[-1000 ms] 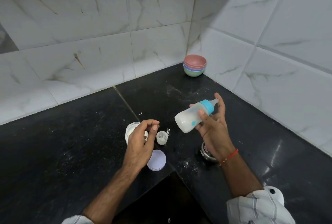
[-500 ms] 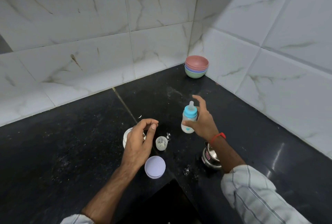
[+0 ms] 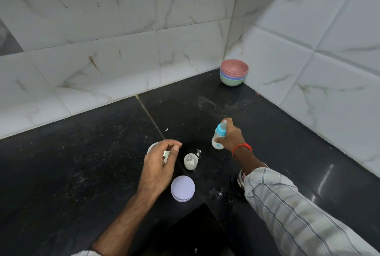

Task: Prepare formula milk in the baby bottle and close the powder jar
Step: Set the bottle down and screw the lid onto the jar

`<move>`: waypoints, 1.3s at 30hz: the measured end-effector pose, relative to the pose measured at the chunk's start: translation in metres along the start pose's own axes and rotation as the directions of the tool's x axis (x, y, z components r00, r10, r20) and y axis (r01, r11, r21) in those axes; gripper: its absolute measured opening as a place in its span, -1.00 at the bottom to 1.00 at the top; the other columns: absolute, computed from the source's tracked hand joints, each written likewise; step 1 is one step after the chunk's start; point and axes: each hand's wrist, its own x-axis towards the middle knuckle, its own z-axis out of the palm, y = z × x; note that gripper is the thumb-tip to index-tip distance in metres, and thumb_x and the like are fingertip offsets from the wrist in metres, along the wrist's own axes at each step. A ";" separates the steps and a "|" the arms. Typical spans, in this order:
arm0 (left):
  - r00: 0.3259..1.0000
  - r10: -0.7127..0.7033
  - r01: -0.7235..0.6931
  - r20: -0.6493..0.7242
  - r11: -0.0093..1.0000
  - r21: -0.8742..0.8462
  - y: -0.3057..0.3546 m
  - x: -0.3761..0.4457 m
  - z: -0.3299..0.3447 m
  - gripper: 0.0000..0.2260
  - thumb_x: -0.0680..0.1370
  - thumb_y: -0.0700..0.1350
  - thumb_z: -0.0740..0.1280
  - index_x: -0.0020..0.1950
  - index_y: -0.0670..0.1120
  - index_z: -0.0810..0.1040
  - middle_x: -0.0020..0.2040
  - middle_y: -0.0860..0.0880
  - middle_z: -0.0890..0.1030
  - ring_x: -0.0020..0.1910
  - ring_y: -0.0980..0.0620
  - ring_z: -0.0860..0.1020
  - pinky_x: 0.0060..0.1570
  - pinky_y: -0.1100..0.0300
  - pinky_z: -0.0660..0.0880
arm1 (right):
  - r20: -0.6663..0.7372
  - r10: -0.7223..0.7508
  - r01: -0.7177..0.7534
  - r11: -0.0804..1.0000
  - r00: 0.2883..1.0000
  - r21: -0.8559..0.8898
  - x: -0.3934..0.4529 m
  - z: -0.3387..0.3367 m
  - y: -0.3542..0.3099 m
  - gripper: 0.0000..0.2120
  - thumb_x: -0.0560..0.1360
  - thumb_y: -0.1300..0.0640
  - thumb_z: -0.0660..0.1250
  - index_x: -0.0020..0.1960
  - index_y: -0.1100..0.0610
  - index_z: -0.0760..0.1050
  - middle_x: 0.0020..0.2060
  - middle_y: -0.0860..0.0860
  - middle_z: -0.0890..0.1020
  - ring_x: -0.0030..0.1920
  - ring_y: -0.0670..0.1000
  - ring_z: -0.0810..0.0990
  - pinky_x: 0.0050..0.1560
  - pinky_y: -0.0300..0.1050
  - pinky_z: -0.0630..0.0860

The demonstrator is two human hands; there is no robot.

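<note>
Striped white sleeve [image 3: 298,214], red thread band [image 3: 242,148] on right wrist.

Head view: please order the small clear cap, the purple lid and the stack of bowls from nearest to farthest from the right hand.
From the right hand, which grips the baby bottle:
1. Small clear cap, on the counter just to its left.
2. Purple lid, farther left and toward the counter's front edge.
3. Stack of bowls, far back in the tiled corner.
</note>
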 end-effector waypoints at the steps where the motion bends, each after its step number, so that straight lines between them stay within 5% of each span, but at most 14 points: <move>1: 1.000 -0.006 0.006 -0.004 1.000 -0.002 -0.001 0.000 -0.002 -0.87 0.65 -0.10 0.33 0.05 0.10 0.65 0.00 0.22 0.68 0.08 0.22 0.61 -0.07 0.47 0.43 | 0.008 0.012 -0.012 1.000 1.000 -0.001 0.001 0.000 0.002 -0.33 0.42 0.32 0.56 0.40 0.13 0.30 0.28 0.19 0.54 0.26 0.20 0.57 0.32 0.08 0.53; 5: 0.999 -0.027 0.027 -0.021 1.000 -0.002 -0.007 0.000 -0.005 -0.89 0.65 -0.08 0.34 0.05 0.10 0.65 0.01 0.17 0.68 0.03 0.17 0.61 -0.10 0.38 0.45 | 0.064 0.049 -0.050 0.999 0.997 0.012 -0.002 -0.005 0.001 -0.04 0.34 0.28 0.63 0.56 0.06 0.15 0.37 0.23 0.42 0.38 0.25 0.46 0.40 0.12 0.43; 7: 0.999 -0.027 0.027 -0.037 1.000 0.006 -0.010 0.001 -0.008 -0.89 0.65 -0.06 0.33 0.07 0.12 0.64 0.03 0.21 0.68 0.09 0.15 0.60 -0.04 0.24 0.49 | -0.014 0.037 -0.035 0.995 0.999 0.093 -0.012 -0.008 -0.005 0.05 0.35 0.25 0.63 0.62 0.03 0.04 0.48 0.23 0.30 0.48 0.22 0.34 0.48 0.15 0.32; 10: 0.992 0.020 -0.017 -0.127 1.000 0.020 -0.015 0.001 -0.015 -0.88 0.66 -0.05 0.32 0.13 0.09 0.63 0.09 0.24 0.64 0.16 0.11 0.58 0.10 0.07 0.54 | -0.339 -0.131 0.174 0.979 0.932 0.102 -0.041 -0.013 -0.017 -0.19 0.52 0.10 0.51 0.62 0.06 0.13 0.52 0.13 0.31 0.53 0.12 0.27 0.49 -0.02 0.25; 13: 0.976 0.034 -0.030 -0.216 0.999 0.018 -0.029 0.000 -0.022 -0.75 0.60 0.02 0.35 0.28 0.07 0.54 0.23 0.24 0.55 0.29 0.08 0.50 0.25 -0.06 0.49 | -0.591 -0.285 0.343 0.939 0.754 -0.015 -0.080 -0.006 -0.028 -0.60 0.62 0.01 0.35 0.41 0.08 0.41 0.18 0.06 0.54 0.22 0.06 0.47 0.25 -0.11 0.42; 14: 0.978 0.011 -0.006 -0.209 1.000 0.023 -0.036 0.001 -0.024 -0.65 0.56 0.07 0.37 0.33 0.08 0.49 0.29 0.22 0.52 0.35 0.09 0.46 0.30 -0.07 0.46 | -0.586 -0.348 0.400 0.916 0.732 -0.045 -0.090 0.004 -0.028 -0.71 0.62 -0.02 0.33 0.29 0.05 0.48 0.04 0.00 0.54 0.09 0.04 0.49 0.16 -0.08 0.46; 16: 0.988 -0.066 0.075 -0.141 0.995 0.064 -0.048 0.000 -0.025 -0.42 0.48 0.18 0.44 0.45 0.10 0.36 0.41 0.19 0.42 0.43 0.09 0.37 0.40 -0.07 0.38 | -0.372 -0.429 0.447 0.894 0.823 -0.041 -0.109 0.030 -0.025 -0.75 0.58 -0.13 0.33 0.14 0.00 0.54 -0.07 -0.10 0.51 -0.02 -0.01 0.51 0.11 0.02 0.53; 19: 0.980 -0.200 0.195 0.016 0.967 0.162 -0.064 0.000 -0.021 -0.11 0.39 0.15 0.58 0.57 0.10 0.14 0.56 0.11 0.28 0.53 0.01 0.26 0.52 -0.11 0.15 | 0.102 -0.284 0.292 0.952 0.953 -0.086 -0.131 0.071 -0.019 -0.48 0.50 -0.33 0.34 0.33 -0.05 0.51 0.15 -0.08 0.48 0.23 -0.02 0.50 0.21 0.05 0.54; 24: 0.953 -0.282 0.253 0.111 0.942 0.221 -0.081 0.002 -0.009 0.01 0.39 0.08 0.60 0.63 0.08 0.00 0.60 0.03 0.26 0.58 -0.05 0.22 0.53 -0.16 0.08 | 0.286 -0.182 0.258 0.931 0.941 -0.258 -0.145 0.105 -0.019 -0.17 0.43 -0.36 0.40 0.58 -0.05 0.25 0.44 -0.04 0.32 0.40 0.08 0.35 0.34 0.08 0.45; 28: 0.945 -0.313 0.297 0.098 0.943 0.151 -0.092 0.002 -0.006 -0.06 0.34 0.09 0.62 0.56 0.18 0.11 0.51 0.10 0.39 0.52 -0.04 0.34 0.52 -0.22 0.19 | 0.316 -0.156 0.284 0.865 0.936 -0.413 -0.152 0.122 -0.018 -0.17 0.45 -0.32 0.37 0.60 -0.07 0.17 0.49 -0.02 0.29 0.41 0.12 0.31 0.37 0.10 0.34; 32: 0.958 -0.281 0.277 0.062 0.958 0.066 -0.091 0.003 -0.008 -0.20 0.26 0.14 0.64 0.35 0.33 0.25 0.28 0.24 0.51 0.35 0.06 0.48 0.42 -0.18 0.38 | 0.267 -0.178 0.268 0.896 0.947 -0.354 -0.156 0.123 -0.015 -0.24 0.49 -0.24 0.35 0.61 -0.10 0.18 0.47 -0.01 0.32 0.39 0.11 0.33 0.41 0.07 0.34; 36: 0.978 -0.206 0.206 0.011 0.978 0.014 -0.085 -0.006 -0.014 -0.26 0.30 0.08 0.66 0.29 0.34 0.28 0.24 0.24 0.52 0.25 0.13 0.50 0.33 0.01 0.48 | 0.179 -0.206 0.207 0.978 0.962 0.017 -0.164 0.102 -0.018 -0.31 0.48 -0.13 0.43 0.55 -0.25 0.26 0.39 -0.07 0.34 0.37 0.01 0.37 0.42 -0.06 0.39; 39: 0.994 -0.105 0.105 -0.040 0.994 -0.012 -0.077 -0.016 -0.020 -0.26 0.31 0.04 0.67 0.30 0.32 0.30 0.24 0.25 0.47 0.24 0.20 0.48 0.24 0.23 0.45 | 0.071 -0.225 0.195 0.935 0.972 0.296 -0.174 0.077 -0.029 -0.43 0.44 -0.09 0.50 0.42 -0.26 0.42 0.30 -0.12 0.42 0.29 -0.09 0.53 0.33 -0.01 0.55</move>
